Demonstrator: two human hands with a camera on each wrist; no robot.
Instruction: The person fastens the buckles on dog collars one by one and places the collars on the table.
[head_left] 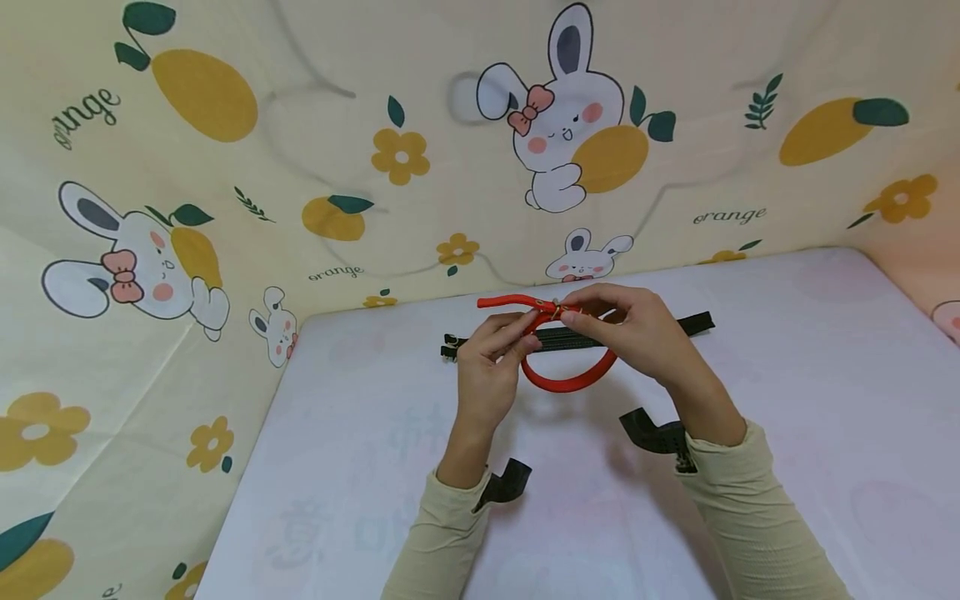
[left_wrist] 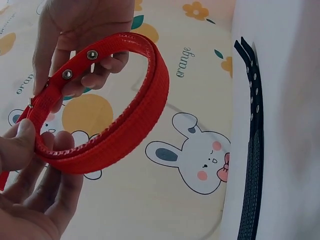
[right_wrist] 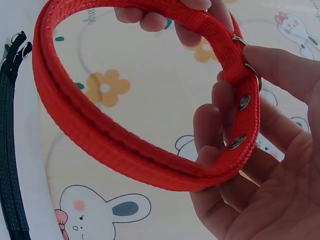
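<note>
Three feeds on my end. Head cam: I'm looking forward and down from the wearer's head, widest and farthest of the lot; backdrop (head_left: 420, 75) fills 12, table (head_left: 360, 467) at 6, left hand (head_left: 487, 367) and right hand (head_left: 637, 329) just off centre toward 4. Left wrist cam: close in, facing the backdrop, rolled about a quarter turn so the table runs down 3; own hand at 8, other at 11. Right wrist cam: also close, rolled the opposite way, table at 9, own hand at 4, other hand's fingers at 12. I get the red band (head_left: 564, 385), backdrop and black straps (head_left: 566, 338) in all three; wrist cams see the band from opposite sides.
</note>
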